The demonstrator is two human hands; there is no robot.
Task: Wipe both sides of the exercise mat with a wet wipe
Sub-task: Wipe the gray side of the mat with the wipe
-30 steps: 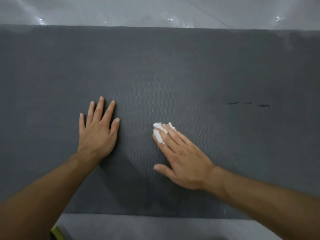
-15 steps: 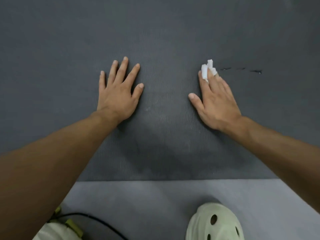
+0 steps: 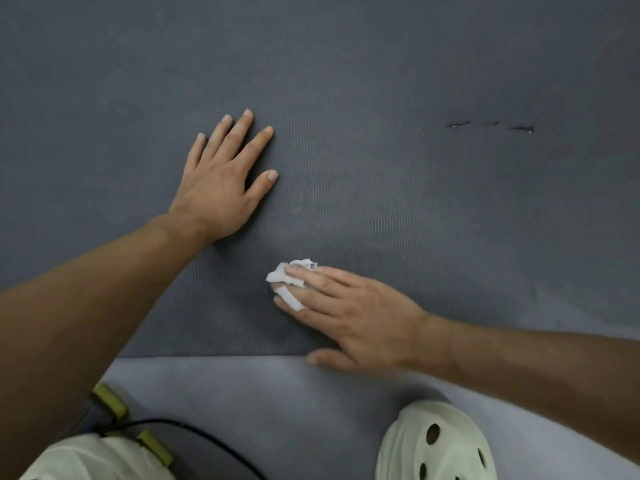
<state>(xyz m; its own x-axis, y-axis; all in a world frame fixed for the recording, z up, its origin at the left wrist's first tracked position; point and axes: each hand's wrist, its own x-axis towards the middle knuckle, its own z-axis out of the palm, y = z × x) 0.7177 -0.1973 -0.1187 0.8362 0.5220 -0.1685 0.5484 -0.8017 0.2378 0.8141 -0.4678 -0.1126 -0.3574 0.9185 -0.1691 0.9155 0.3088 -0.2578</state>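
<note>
At centre left the left hand [image 3: 221, 181] lies flat, fingers straight and spread, holding nothing, on the dark grey ribbed foam exercise mat [image 3: 346, 81] filling the upper frame. Lower centre, near the mat's bottom edge, the crumpled white wet wipe [image 3: 289, 276] lies on the mat, pressed under the straight, uncurled fingers of the right hand [image 3: 360, 317].

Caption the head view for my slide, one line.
Left hand rests flat on the grey exercise mat while the right hand presses a crumpled wet wipe near its front edge.
</note>
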